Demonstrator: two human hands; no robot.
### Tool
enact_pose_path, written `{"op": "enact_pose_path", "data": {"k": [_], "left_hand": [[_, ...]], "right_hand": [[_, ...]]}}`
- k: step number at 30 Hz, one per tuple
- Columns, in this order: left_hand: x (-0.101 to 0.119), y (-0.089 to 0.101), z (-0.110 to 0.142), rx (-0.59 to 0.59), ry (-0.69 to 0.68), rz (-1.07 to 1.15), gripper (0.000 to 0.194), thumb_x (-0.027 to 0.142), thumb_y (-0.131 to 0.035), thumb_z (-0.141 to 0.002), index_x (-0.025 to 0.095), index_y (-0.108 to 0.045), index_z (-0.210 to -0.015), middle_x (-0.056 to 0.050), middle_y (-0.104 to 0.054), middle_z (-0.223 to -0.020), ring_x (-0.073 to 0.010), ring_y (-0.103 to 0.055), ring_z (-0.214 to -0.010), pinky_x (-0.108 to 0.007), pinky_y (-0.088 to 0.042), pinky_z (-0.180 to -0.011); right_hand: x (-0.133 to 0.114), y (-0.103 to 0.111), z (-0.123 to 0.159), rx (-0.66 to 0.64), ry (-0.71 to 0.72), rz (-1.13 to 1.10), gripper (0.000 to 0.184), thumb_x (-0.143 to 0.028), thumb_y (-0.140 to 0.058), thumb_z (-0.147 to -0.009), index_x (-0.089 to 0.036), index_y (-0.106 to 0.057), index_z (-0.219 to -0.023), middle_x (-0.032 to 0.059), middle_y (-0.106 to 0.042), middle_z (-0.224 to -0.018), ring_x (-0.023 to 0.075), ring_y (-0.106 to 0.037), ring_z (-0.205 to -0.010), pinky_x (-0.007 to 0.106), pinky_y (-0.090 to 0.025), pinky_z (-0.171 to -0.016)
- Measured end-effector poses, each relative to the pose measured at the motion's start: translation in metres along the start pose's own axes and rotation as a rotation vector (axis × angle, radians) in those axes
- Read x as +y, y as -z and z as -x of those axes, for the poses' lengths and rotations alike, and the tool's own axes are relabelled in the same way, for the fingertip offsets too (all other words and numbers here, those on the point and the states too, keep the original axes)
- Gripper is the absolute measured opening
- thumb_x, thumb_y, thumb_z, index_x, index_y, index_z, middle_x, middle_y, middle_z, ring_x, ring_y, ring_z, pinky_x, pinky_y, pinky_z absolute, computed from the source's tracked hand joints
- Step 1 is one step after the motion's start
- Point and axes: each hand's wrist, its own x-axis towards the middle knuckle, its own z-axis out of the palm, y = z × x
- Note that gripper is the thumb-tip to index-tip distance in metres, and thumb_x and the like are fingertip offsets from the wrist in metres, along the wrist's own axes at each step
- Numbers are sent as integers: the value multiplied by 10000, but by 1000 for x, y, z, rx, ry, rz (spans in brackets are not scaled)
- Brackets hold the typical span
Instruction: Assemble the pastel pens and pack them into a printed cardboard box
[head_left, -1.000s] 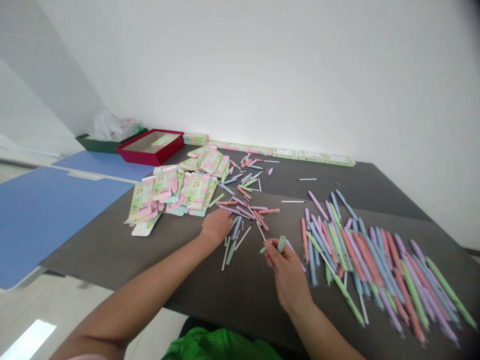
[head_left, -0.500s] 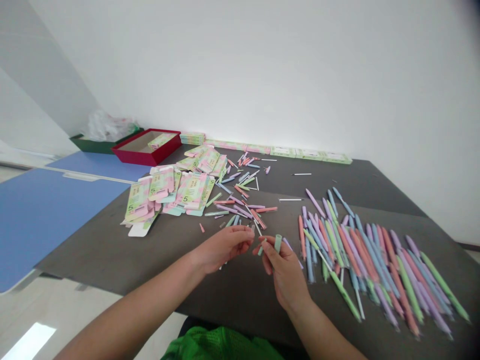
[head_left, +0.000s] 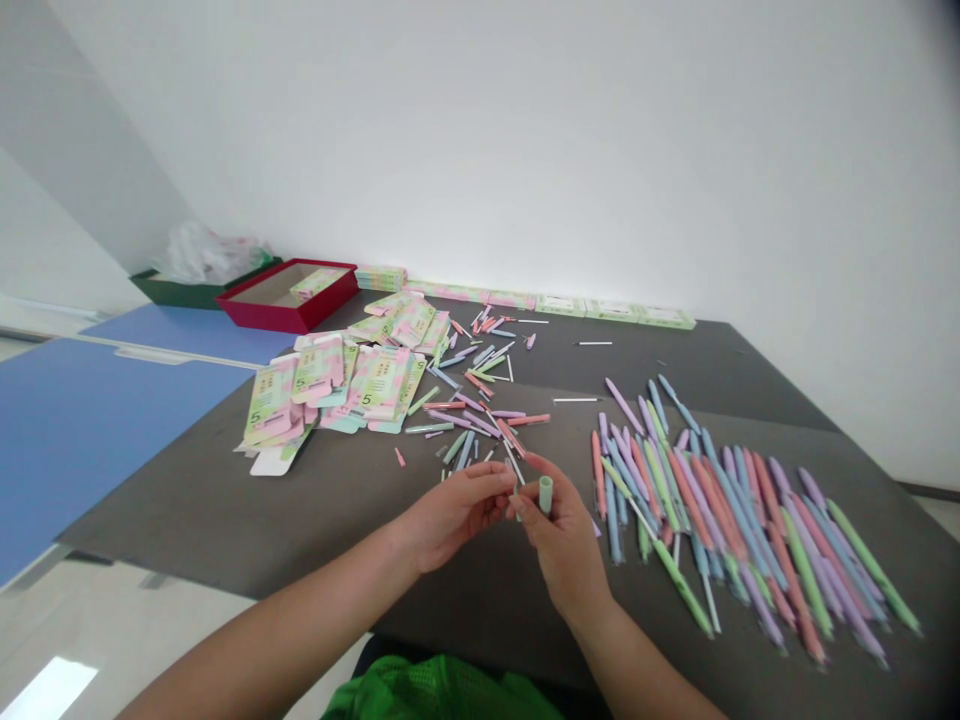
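My right hand (head_left: 564, 550) is closed around a pale green pen barrel (head_left: 545, 493), its open end pointing up. Between thumb and forefinger of that hand is a second, smaller green part, mostly covered by fingers. Fingertips of my left hand (head_left: 459, 510) pinch a small clear piece (head_left: 510, 468), too small to name surely, and meet the right fingertips at the green part. Just beyond both hands lie loose pen parts (head_left: 465, 450) in green, blue, purple and coral, with thin white refills (head_left: 576, 400) among and beside them.
Many pastel pens (head_left: 720, 510) lie in rows on the dark table (head_left: 300, 540) at right. Printed cartons (head_left: 382, 385) are heaped at left. Behind stand a red box (head_left: 300, 318), a green tray (head_left: 176, 292) with a plastic bag, and a line of small boxes (head_left: 615, 310) along the wall.
My left hand has left the loose parts and come right and nearer, now with a small clear piece, to meet my right hand. The right hand keeps its green barrel.
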Motion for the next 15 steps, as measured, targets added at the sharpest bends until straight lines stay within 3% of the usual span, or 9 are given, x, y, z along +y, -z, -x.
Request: {"op": "enact_pose_path", "data": {"k": [5,11,15], "left_hand": [[3,1,0,17,-77,-248,170,297,-656,-740,147,-584,-703,7,-558,-664,-114,-524,-681,-237,-392,-706],[4,7,-5,-91,-135,-440,181,326,-637,-753,154,-582,-748,0,-600,-717,-151,-575,-734,-278,-407,-753],[2,9,-7,-69,-175,-537,177,321,-643,-748,152,-596,-773,-6,-612,-739,-152,-567,-737,-275,-402,-748]], "right_hand": [[0,-3,-4,6,-34,-101,393,-283,-635,-775,-239,-521,-1148,-54,-574,-663,87,-438,-545,211,-307,-492],[10,-6,-11,-15,-182,-446,312,-288,-681,-740,-219,-580,-1027,-58,-510,-627,49,-352,-475,191,-225,-434],[11,-6,-10,-14,-216,-491,279,-287,-694,-731,-216,-607,-986,-45,-519,-660,46,-369,-492,190,-224,-441]]}}
